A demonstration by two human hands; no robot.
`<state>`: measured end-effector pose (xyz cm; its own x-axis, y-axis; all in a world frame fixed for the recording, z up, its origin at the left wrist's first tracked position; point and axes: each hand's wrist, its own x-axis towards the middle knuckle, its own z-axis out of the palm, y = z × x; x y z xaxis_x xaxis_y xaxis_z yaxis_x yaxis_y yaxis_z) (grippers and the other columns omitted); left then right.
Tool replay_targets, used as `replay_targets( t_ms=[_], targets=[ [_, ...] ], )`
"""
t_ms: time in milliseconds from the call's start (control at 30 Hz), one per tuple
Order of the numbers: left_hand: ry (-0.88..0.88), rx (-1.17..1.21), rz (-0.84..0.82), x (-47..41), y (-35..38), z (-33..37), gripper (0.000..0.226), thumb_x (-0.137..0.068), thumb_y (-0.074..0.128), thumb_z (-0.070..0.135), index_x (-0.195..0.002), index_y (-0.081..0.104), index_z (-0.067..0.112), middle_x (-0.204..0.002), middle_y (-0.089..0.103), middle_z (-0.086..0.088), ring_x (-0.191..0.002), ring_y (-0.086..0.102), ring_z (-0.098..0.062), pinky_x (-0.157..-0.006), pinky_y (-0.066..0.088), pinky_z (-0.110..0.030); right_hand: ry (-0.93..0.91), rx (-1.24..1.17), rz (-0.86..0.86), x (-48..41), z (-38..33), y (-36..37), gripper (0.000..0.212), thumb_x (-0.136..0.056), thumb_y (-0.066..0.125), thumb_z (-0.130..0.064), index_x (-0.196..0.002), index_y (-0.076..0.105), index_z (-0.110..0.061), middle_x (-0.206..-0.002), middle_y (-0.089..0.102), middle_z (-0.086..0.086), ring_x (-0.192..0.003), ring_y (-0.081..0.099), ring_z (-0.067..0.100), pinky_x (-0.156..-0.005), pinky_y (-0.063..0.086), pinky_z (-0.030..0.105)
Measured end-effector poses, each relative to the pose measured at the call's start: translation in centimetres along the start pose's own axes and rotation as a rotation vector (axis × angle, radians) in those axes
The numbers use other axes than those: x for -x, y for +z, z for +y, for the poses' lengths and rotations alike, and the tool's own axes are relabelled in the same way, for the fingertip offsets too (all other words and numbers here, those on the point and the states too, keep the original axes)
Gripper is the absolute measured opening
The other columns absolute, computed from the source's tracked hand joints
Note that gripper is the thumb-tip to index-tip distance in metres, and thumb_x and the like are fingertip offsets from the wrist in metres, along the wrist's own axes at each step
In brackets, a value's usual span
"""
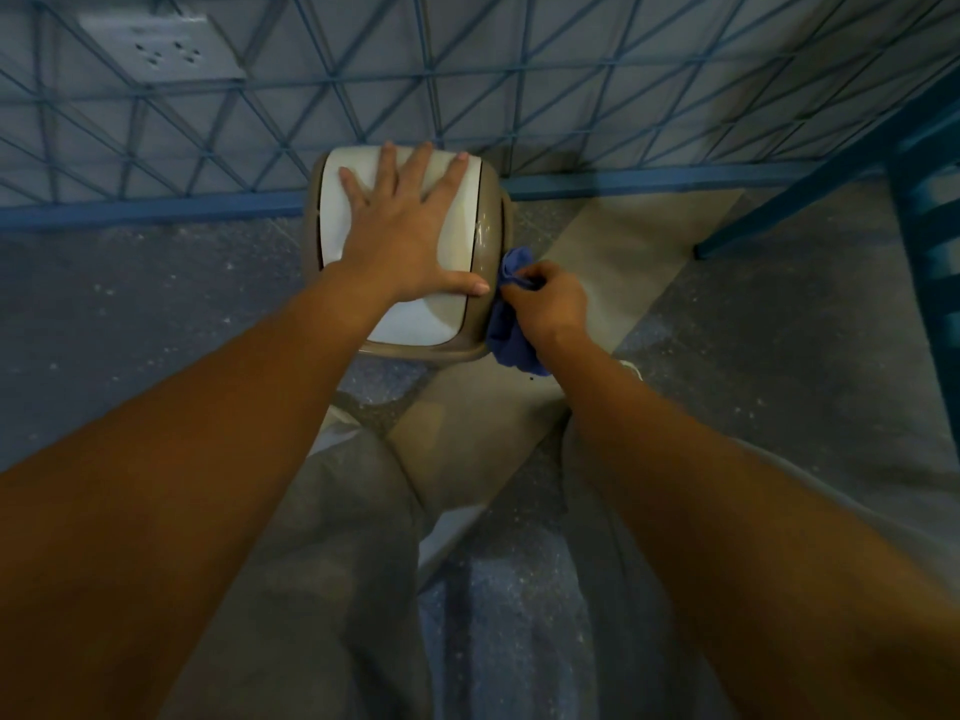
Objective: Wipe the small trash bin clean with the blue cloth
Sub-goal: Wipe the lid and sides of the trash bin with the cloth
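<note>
While left hand [402, 236] flattens the glossy lid [343, 220], right hand [550, 301] bunches soft cloth [511, 340].

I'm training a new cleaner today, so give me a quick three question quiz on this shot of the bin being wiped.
1. True or false: the left hand lies flat on the white lid of the small trash bin.
2. Which hand grips the blue cloth? A) left hand B) right hand
3. Fill in: the cloth is against the bin's ___ side, as the person sees it.
Key: 1 true; 2 B; 3 right.
</note>
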<state>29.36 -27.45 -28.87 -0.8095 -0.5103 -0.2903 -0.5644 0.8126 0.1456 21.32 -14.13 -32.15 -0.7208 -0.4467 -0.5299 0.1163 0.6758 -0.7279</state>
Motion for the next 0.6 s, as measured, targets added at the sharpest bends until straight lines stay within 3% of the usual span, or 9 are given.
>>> replay_targets(
  t_ms=[100, 200, 600],
  targets=[
    [0.001, 0.003, 0.002, 0.0, 0.0, -0.1, 0.118, -0.062, 0.064, 0.07, -0.148, -0.005, 0.027, -0.158, -0.005, -0.01, -0.143, -0.01, -0.038, -0.108, -0.003, -0.067, 0.041, 0.033, -0.044, 0.2, 0.2, -0.1, 0.023, -0.086, 0.06, -0.012, -0.108, 0.061, -0.006, -0.113, 0.065, 0.015, -0.105, 0.059, 0.025, -0.093, 0.044, 0.032],
    [-0.006, 0.002, 0.003, 0.0, 0.0, 0.0, 0.118, -0.061, 0.064, 0.07, -0.148, -0.004, 0.027, -0.158, -0.004, -0.01, -0.143, -0.01, -0.038, -0.108, -0.003, -0.066, 0.08, 0.052, -0.082, 1.5, 1.7, 0.4, 0.024, -0.083, 0.063, -0.013, -0.106, 0.062, -0.005, -0.111, 0.065, 0.015, -0.097, 0.058, 0.022, -0.086, 0.042, 0.028],
    [-0.013, -0.018, -0.011, -0.2, -0.1, 0.1, 0.118, -0.062, 0.063, 0.07, -0.148, -0.006, 0.027, -0.158, -0.004, -0.01, -0.143, -0.008, -0.039, -0.108, -0.001, -0.067, 0.007, 0.119, -0.056, -0.7, -1.3, -0.5, 0.027, -0.086, 0.059, -0.011, -0.113, 0.057, -0.006, -0.116, 0.061, 0.015, -0.11, 0.056, 0.027, -0.09, 0.043, 0.031]
  ],
)
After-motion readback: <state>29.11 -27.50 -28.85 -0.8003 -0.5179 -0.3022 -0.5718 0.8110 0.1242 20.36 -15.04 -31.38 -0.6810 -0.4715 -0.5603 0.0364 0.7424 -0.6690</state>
